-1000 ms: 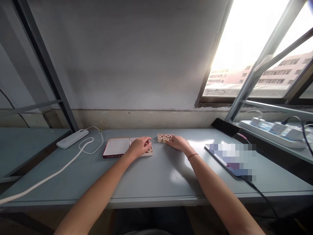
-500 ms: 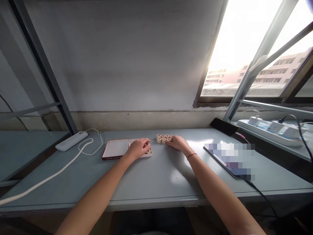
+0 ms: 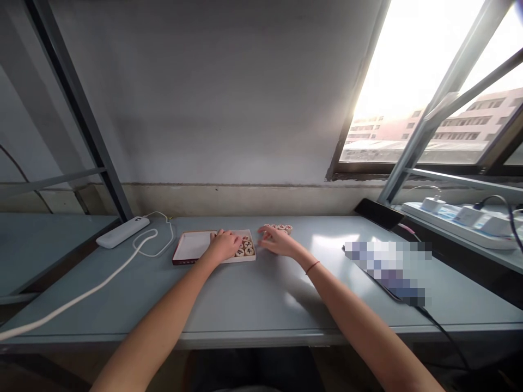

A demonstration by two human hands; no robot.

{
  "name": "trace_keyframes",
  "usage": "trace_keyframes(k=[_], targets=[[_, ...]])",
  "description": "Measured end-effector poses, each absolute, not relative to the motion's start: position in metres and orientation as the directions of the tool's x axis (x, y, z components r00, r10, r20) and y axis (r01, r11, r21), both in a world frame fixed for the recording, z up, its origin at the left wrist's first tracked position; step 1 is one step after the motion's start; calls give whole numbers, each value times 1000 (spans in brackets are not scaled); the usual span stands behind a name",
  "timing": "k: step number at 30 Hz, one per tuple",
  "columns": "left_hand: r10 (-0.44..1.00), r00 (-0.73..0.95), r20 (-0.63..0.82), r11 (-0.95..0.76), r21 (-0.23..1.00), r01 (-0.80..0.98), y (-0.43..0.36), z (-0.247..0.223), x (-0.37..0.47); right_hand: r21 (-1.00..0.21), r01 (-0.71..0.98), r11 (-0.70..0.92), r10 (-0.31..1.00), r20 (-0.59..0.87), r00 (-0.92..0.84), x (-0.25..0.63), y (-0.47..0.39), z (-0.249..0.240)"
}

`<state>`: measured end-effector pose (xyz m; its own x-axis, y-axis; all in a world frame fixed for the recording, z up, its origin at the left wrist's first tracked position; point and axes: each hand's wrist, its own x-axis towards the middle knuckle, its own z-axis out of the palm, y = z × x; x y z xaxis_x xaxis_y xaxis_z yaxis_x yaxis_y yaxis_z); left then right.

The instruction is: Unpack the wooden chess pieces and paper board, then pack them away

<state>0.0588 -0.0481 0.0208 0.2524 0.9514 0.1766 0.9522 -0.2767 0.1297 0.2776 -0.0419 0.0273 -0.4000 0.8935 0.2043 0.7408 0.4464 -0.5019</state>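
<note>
My left hand (image 3: 224, 245) reaches over the open box, its fingers curled down around a xiangqi piece (image 3: 213, 236) that shows at their left edge. Several round wooden xiangqi pieces (image 3: 247, 248) with dark and red characters lie in the right half of the shallow white box (image 3: 241, 259). My right hand (image 3: 280, 242), a thin red cord at its wrist, hovers just right of the box with fingers apart. Behind it stands a row of more pieces (image 3: 281, 227), partly hidden by the hand.
The box's lid half (image 3: 192, 245), white inside with a red edge, lies folded out left. A white power strip (image 3: 122, 232) with a cable sits farther left. To the right are a tablet-like device (image 3: 379, 272), a black object (image 3: 378, 213) and another power strip (image 3: 457, 223) with plugs.
My right hand has moved left from the piece row toward the box, its fingers spreading. My left hand has shifted left over the box, uncovering pieces. The view has turned slightly.
</note>
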Motion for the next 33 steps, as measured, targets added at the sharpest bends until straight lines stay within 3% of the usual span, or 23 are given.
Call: trace_keyframes(k=[6, 16, 23, 26, 28, 31, 33], targets=[[938, 304, 166, -322, 94, 942, -49, 19, 74, -490, 661, 568, 816, 230, -530, 263, -47, 15], [926, 261, 272, -332, 257, 908, -45, 24, 79, -529, 623, 575, 809, 254, -531, 264, -47, 20], [862, 350, 367, -506, 574, 644, -57, 37, 76, -696, 461, 550, 818, 336, -467, 259, -46, 24], [873, 296, 388, -487, 645, 589, -61, 40, 78, -817, 354, 456, 863, 309, -400, 268, -40, 31], [888, 242, 392, -456, 675, 580, -62, 43, 79, -870, 332, 365, 922, 290, -255, 284, -33, 36], [897, 200, 395, -436, 703, 562, -61, 44, 78, -886, 417, 203, 974, 225, 5, 321, -22, 39], [886, 200, 419, -456, 707, 540, -60, 42, 77, -857, 514, 30, 996, 71, 59, 344, -18, 38]])
